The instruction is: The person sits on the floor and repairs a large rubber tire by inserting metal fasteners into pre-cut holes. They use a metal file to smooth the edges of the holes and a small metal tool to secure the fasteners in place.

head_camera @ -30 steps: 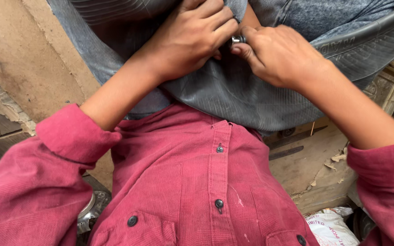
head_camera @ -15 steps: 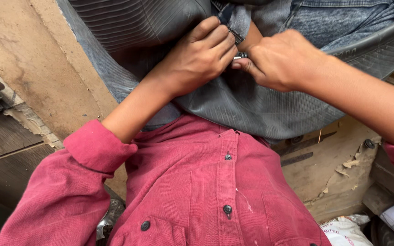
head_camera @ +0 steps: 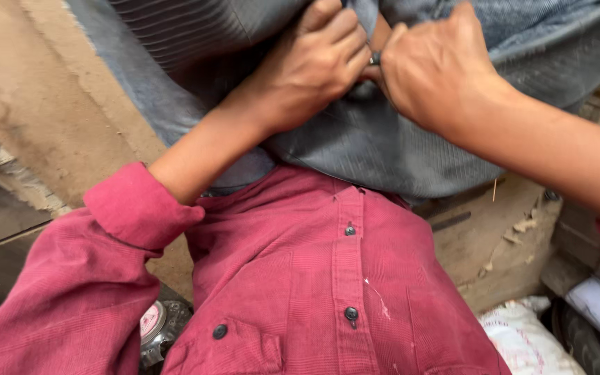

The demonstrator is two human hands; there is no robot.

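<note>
While the left hand (head_camera: 314,66) bunches ribbed grey fabric (head_camera: 376,149), the right hand (head_camera: 435,69) pinches a small round metal button (head_camera: 375,58) just beside it.

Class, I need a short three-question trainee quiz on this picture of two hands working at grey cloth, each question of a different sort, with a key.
1. True or false: both hands grip the grey garment.
2. Which colour is the shirt below the grey garment? A) green B) dark red C) yellow
3. Fill in: between the left hand and the right hand shows a small dark ____.

Key: 1 true; 2 B; 3 button (it is small; its kind is a best guess).
</note>
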